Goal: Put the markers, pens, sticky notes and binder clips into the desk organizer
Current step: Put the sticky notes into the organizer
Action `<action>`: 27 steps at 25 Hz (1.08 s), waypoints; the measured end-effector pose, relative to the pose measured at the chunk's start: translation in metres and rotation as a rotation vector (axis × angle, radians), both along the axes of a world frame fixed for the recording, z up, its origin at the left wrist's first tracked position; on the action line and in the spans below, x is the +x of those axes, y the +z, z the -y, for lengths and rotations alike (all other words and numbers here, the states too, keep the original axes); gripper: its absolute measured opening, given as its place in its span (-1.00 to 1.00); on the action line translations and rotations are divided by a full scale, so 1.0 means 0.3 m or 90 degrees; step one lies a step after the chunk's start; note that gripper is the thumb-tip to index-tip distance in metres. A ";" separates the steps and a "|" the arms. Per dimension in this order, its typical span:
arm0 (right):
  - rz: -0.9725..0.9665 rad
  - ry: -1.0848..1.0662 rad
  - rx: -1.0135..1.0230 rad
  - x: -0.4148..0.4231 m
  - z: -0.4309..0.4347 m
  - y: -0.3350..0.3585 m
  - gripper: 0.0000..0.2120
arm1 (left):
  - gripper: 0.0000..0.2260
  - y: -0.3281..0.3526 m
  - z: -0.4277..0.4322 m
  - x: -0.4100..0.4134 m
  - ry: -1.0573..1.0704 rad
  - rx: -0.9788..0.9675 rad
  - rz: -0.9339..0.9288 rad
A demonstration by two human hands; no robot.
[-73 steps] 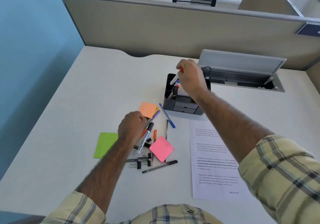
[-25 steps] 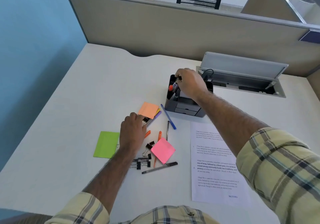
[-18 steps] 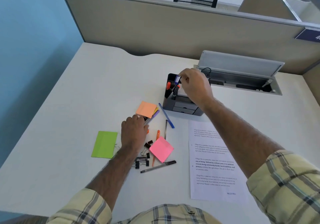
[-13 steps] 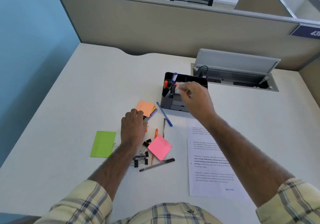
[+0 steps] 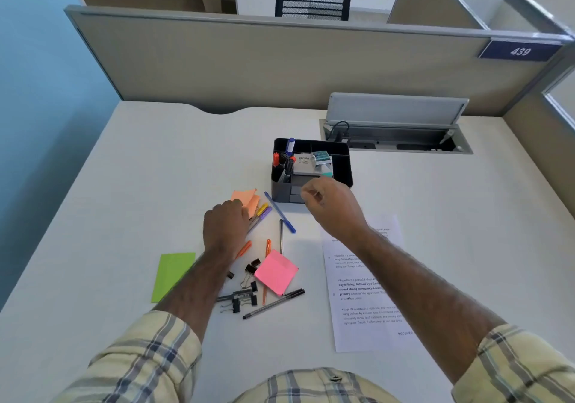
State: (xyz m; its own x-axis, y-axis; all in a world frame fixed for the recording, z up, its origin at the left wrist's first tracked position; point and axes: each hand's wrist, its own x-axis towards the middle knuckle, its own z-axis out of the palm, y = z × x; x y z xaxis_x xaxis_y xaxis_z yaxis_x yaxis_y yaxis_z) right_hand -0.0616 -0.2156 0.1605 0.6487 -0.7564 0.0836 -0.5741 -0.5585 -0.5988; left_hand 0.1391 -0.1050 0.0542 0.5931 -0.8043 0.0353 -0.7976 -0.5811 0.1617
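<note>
So most of the view is being taken up by the white desk [image 5: 149,185]. On its right side a printed sheet [image 5: 367,297] is being crossed by the right forearm. The black desk organizer [image 5: 343,169] is being kept toward the back of the desk, just beyond that sheet. A few markers [image 5: 287,161] are being held upright in its left compartment, and a small white box [image 5: 303,163] is being stored beside them.

The right hand [image 5: 331,206] is being held in the air right in front of the organizer, fingers loosely curled, with nothing being seen in them. The left hand [image 5: 225,228] is being rested knuckles-up on the loose pile. Its fingertips are being hidden against the orange sticky notes [image 5: 247,199], whose top sheets are being bent upward. Whether anything is actually being gripped can't be told.

The green sticky notes [image 5: 172,273] are being left flat, left of that forearm, and the pink sticky notes [image 5: 275,272] right of it. A blue pen [image 5: 280,213] is being left lying slantwise just in front of the organizer. A black pen [image 5: 273,303] is being left at the near edge of the pile. The binder clips [image 5: 245,278] are being left scattered between the forearm and the pink notes.
</note>
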 end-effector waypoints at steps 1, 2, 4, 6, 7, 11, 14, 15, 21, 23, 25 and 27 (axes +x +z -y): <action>0.000 0.001 0.004 0.001 -0.003 0.002 -0.82 | -0.71 0.025 -0.005 0.003 0.019 -0.031 -0.005; 0.001 0.001 0.009 0.004 -0.007 0.003 -0.82 | -0.73 0.059 -0.013 0.008 0.038 -0.081 -0.013; 0.005 -0.004 0.040 0.006 -0.009 0.007 -0.78 | -0.78 0.148 -0.018 0.010 0.047 -0.206 -0.064; 0.001 0.000 0.107 0.012 -0.010 0.013 -0.59 | -0.83 0.245 -0.015 -0.004 0.004 -0.286 -0.170; 0.005 0.000 0.138 0.014 -0.010 0.014 -0.49 | -0.85 0.290 -0.009 -0.019 -0.026 -0.294 -0.234; 0.090 -0.056 0.189 0.010 0.026 0.012 -0.64 | -0.87 0.382 0.039 -0.104 -0.087 -0.260 -0.552; 0.108 -0.116 0.163 -0.033 0.085 0.033 -0.96 | -0.83 0.358 0.063 -0.162 -0.031 -0.322 -0.616; 0.124 -0.150 0.153 -0.052 0.104 0.046 -0.94 | -0.83 0.335 0.063 -0.167 -0.005 -0.317 -0.586; 0.171 -0.386 0.064 -0.125 0.257 0.081 -0.97 | -0.59 0.199 -0.049 -0.184 -0.020 0.208 -0.279; 0.126 -0.379 0.052 -0.111 0.287 0.073 -0.98 | -0.52 0.172 -0.079 -0.218 -0.007 0.246 -0.232; 0.084 -0.350 0.053 -0.089 0.299 0.060 -0.97 | -0.47 0.140 -0.094 -0.253 -0.014 0.258 -0.203; 0.057 -0.327 0.068 -0.067 0.301 0.039 -0.93 | -0.43 0.119 -0.101 -0.280 -0.030 0.274 -0.184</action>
State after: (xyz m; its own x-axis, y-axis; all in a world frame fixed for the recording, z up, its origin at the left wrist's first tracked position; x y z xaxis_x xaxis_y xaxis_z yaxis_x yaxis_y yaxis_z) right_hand -0.0817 -0.3058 0.1721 0.1867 -0.9820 0.0274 -0.7017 -0.1528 -0.6959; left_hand 0.0551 -0.0746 0.0900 0.4930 -0.7355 -0.4648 -0.7822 -0.6086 0.1333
